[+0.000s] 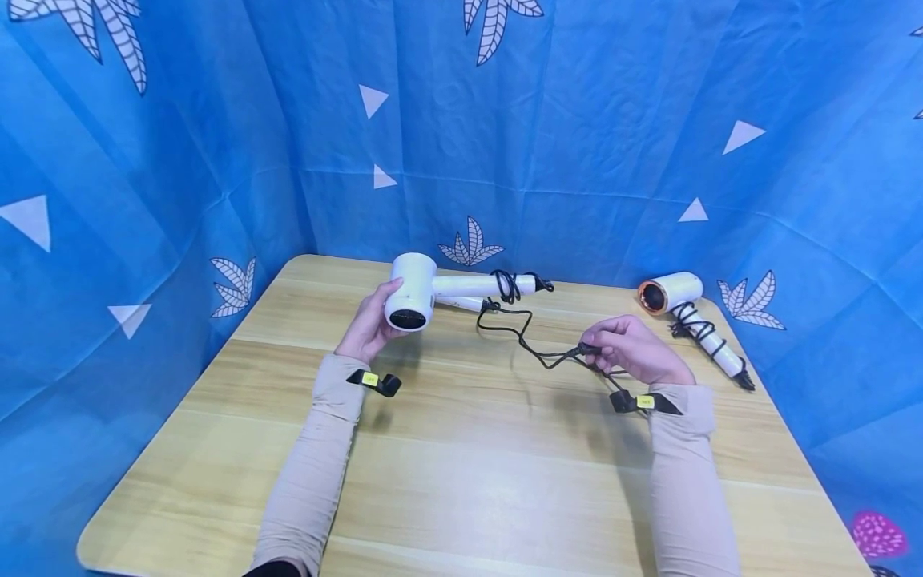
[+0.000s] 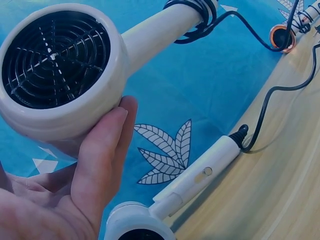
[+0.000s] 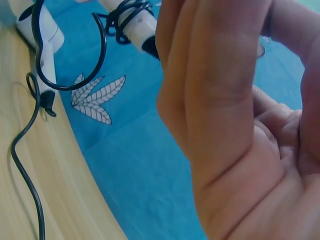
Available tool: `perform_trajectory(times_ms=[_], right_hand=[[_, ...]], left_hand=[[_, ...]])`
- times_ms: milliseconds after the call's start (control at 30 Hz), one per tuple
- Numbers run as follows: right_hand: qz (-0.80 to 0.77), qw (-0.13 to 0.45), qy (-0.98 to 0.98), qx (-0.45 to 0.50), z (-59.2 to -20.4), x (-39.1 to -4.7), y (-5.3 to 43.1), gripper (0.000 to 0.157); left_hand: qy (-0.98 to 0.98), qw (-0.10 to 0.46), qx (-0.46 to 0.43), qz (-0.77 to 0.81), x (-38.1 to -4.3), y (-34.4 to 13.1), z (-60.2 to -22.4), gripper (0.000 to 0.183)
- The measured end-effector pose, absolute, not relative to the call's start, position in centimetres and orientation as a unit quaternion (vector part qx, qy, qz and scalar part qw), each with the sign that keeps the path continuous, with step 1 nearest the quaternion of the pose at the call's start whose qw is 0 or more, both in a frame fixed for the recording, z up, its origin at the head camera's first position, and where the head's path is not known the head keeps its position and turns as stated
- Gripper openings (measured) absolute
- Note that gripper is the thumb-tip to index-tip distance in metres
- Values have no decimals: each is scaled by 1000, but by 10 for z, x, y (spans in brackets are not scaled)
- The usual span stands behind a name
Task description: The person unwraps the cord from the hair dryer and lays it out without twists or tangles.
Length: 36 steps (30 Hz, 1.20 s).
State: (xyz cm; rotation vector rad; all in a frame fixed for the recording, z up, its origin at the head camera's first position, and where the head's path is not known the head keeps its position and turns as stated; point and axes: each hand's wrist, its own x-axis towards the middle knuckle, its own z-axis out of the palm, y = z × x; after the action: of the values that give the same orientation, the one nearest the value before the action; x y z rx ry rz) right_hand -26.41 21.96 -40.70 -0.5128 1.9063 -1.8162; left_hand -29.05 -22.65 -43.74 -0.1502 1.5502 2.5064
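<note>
My left hand (image 1: 369, 327) grips the round head of a white hair dryer (image 1: 414, 280), held above the table with its handle pointing right. Its dark round grille (image 2: 56, 59) faces the left wrist camera. Black cord (image 1: 509, 286) is wound around that handle. Behind and below it a second white hair dryer (image 2: 200, 172) lies on the table, mostly hidden in the head view. Over the table's right half, my right hand (image 1: 634, 349) pinches a black plug (image 1: 587, 349), from which slack cord (image 1: 537, 353) runs left toward the two dryers. In the right wrist view my fingers hide the plug.
A third white hair dryer (image 1: 678, 287) with a copper-coloured rim lies at the table's back right, cord wrapped around its handle. The wooden table (image 1: 461, 481) meets blue patterned cloth (image 1: 577, 120) at its back and sides.
</note>
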Motion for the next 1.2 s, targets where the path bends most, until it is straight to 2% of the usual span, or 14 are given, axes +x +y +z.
perform_trajectory(times_ms=[333,567,967,1200], right_hand=[[-683,189,696,-110,-407,-268,222,31],[-718,159,674,-68,-408,-268,224,24],[-759,128,637,-47,-414,-271,227,21],[-791,100,602,-44,-414,-273,224,21]], left_hand=[[538,105,-28,836,-292,-227,-438,52],[548,118,-16,828,-289,-226,-438,60],[558,120,-7,821,-289,-224,-441,48],[562,123,-1,818,-289,-226,-442,49]])
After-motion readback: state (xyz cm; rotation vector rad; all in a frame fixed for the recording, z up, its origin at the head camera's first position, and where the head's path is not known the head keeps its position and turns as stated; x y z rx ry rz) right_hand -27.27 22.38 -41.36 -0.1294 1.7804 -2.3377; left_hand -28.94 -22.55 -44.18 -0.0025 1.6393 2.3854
